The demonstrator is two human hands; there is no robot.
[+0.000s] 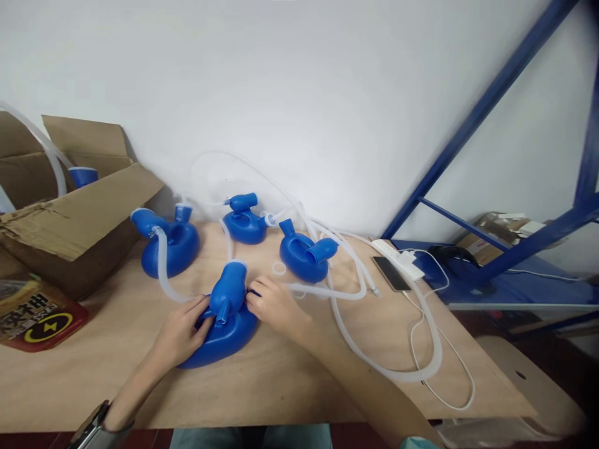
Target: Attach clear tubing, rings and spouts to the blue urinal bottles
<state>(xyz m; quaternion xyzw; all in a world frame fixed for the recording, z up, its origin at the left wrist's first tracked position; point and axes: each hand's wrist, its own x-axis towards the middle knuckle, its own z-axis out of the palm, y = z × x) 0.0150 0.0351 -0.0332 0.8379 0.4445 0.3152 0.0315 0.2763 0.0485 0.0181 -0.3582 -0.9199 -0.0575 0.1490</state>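
In front of me on the table is a blue plastic urinal bottle (219, 346), with a blue funnel-shaped mouthpiece (229, 284) lying across its top. My left hand (182, 330) grips the bottle from the left, thumb and fingers closed at its handle. From the other side, my right hand (274, 305) has its fingers bent around the bottle's upper right part, beside the mouthpiece; the fingertips are partly hidden. Behind stand several similar items: a bottle (175, 249) at the left, a bottle (246, 226) by the wall and a bottle (304, 257) to the right.
Translucent hoses (397, 374) loop over the right of the wooden table (327, 396). A phone (390, 274) and a power strip (397, 259) lie near a blue metal rack (468, 268). At left are an open cardboard box (79, 231) and a red-labelled drink bottle (42, 318).
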